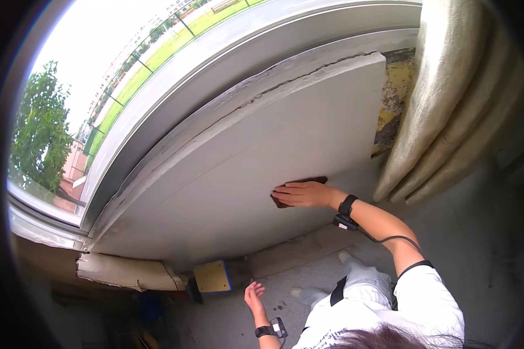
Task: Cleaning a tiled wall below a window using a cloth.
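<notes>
My right hand (303,194) presses a dark brown sheet (282,203), possibly sandpaper, flat against a smooth pale wall panel (227,174) under a window. Most of the sheet is hidden beneath my palm and fingers; its edges stick out at both ends. Low and apart from the wall hangs my left hand (255,296), fingers loosely bent and nothing visible in them. Each wrist wears a black strap with a small device.
Along the panel's top runs a cracked sill edge (262,94). A beige curtain (436,100) hangs at right beside exposed yellow, patchy wall (393,96). At lower left are a torn cardboard piece (126,272) and a yellow board (212,277) with blue edges. Grey floor (288,305) lies below.
</notes>
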Tool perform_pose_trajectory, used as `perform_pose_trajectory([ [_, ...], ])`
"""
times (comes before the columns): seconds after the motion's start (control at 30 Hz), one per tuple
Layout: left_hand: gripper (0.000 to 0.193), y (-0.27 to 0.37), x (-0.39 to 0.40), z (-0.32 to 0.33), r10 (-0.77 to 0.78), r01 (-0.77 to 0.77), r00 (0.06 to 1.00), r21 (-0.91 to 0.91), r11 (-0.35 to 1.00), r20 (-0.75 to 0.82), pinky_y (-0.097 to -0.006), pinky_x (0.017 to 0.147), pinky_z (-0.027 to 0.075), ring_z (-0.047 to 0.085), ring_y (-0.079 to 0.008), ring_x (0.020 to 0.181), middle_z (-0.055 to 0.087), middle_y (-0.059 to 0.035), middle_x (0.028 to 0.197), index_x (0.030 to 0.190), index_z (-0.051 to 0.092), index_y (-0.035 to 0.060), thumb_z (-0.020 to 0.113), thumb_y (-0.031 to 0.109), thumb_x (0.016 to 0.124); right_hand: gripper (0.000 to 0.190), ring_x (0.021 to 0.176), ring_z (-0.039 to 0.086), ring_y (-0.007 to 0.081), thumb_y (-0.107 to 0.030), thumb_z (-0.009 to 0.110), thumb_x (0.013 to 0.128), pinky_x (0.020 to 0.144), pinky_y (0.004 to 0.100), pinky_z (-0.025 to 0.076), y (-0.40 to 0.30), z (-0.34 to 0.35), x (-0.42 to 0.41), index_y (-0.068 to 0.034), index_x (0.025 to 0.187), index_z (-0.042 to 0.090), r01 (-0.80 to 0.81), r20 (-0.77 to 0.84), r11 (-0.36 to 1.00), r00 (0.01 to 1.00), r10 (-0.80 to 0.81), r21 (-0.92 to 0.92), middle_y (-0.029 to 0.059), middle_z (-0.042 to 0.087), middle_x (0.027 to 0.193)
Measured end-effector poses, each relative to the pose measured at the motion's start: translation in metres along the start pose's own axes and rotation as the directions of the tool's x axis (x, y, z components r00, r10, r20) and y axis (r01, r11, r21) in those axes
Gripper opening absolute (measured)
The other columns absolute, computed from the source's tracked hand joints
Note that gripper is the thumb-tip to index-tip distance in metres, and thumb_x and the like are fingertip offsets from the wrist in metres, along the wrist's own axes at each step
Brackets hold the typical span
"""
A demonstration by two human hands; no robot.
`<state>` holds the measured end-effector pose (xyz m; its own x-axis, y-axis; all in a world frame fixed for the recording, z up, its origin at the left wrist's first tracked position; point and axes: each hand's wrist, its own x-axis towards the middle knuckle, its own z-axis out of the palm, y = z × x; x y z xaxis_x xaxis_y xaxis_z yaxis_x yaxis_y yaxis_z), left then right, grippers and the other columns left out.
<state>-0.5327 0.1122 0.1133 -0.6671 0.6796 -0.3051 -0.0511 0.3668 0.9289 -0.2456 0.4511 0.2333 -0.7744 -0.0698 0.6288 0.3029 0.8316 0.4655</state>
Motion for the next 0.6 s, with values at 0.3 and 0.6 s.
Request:
perform_pose_trajectory([
  [0.3,0.027,-0.016,-0.045,-0.063,-0.018,0.019,0.978,-0.001,1.0,-0.206,-0.0251,0.068,0.046,0.063,-0.0141,0.076,0.067,-0.0094,0.091,0.103,0.062,0.0003,0.051,0.023,0.094,0.021,0.118,0.053,0.0165,-0.011,0.064,0.082,0.105,0.0344,0.039,-0.029,0.004,0.167,-0.012,0.103,0.063,-0.248,-0.625,0.953,0.721,0.3,0.172,-0.0008,0.059,0.122],
  [0.6,0.024,0.052,-0.009,-0.122,0.267,-0.217,0.877,0.168,0.962,-0.399,-0.0281,0.069,0.05,0.062,-0.0159,0.071,0.066,-0.0112,0.08,0.09,0.063,-0.0053,0.049,0.014,0.094,0.004,0.115,0.054,0.0183,-0.013,0.062,0.082,0.101,0.0341,0.041,-0.137,0.076,0.358,-0.015,0.085,0.062,0.08,-0.617,0.927,0.767,0.178,0.367,-0.0008,0.059,0.12],
])
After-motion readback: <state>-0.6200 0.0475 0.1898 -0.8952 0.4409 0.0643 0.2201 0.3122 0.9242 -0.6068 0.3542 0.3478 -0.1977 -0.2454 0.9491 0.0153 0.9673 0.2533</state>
